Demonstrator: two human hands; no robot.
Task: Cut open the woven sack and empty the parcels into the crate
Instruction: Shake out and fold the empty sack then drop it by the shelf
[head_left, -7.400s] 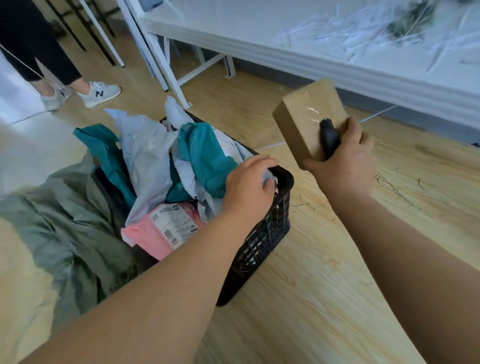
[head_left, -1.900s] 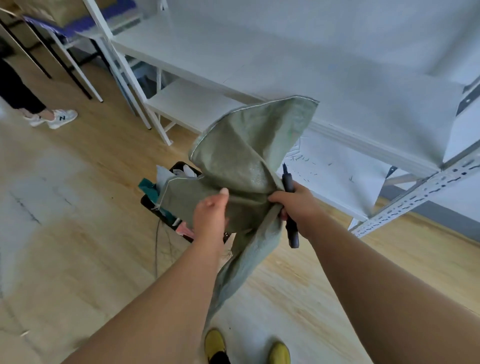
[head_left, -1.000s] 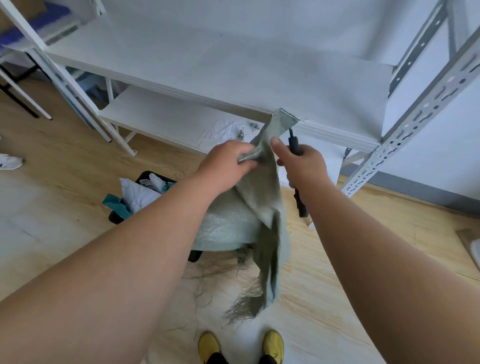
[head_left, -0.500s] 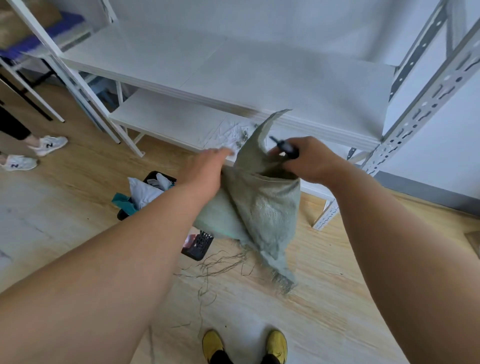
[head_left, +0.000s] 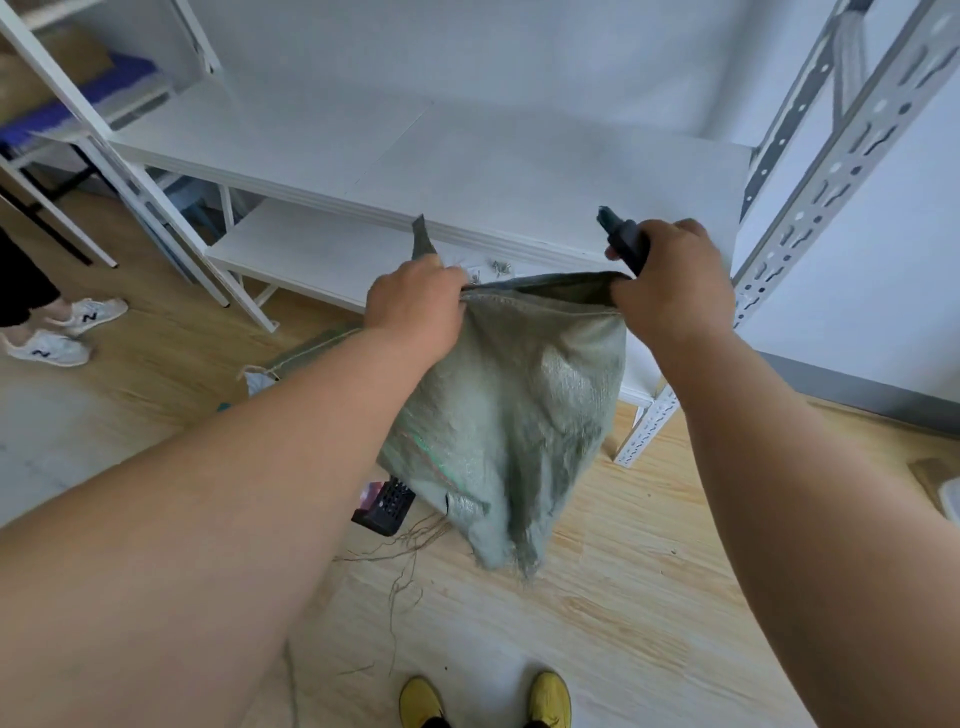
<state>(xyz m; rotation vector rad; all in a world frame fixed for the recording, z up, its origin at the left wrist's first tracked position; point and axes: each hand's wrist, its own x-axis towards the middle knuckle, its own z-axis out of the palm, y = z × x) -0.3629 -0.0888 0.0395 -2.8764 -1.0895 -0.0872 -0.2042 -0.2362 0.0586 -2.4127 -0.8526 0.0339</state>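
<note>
Sack (head_left: 514, 410) limp, grey-green, frayed below; hands (head_left: 415, 306) at its rim.

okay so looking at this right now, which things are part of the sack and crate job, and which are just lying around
Part of the job:
woven sack, held up by left hand and right hand
black cutter in the right hand
black crate, mostly hidden behind the sack

Just lying about:
loose threads on the floor
white shelf
someone's white trainers
</note>
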